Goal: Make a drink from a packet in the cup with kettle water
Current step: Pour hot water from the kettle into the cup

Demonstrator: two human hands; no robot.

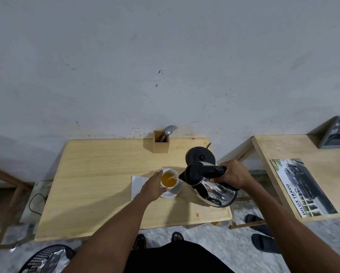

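Note:
A white cup (174,185) stands on a white saucer (172,194) on the wooden table (98,174), holding amber liquid. My left hand (153,187) wraps the cup's left side. My right hand (234,174) grips the black handle of a steel kettle (210,188), which is tilted left with its spout over the cup. A thin stream of water falls from the spout into the cup. No packet is visible on the table.
The kettle's black base (201,155) sits behind the kettle. A wooden holder (161,144) with a spoon and fork stands at the back edge. A white napkin (138,183) lies under the saucer. A second table (303,174) with a car brochure stands to the right.

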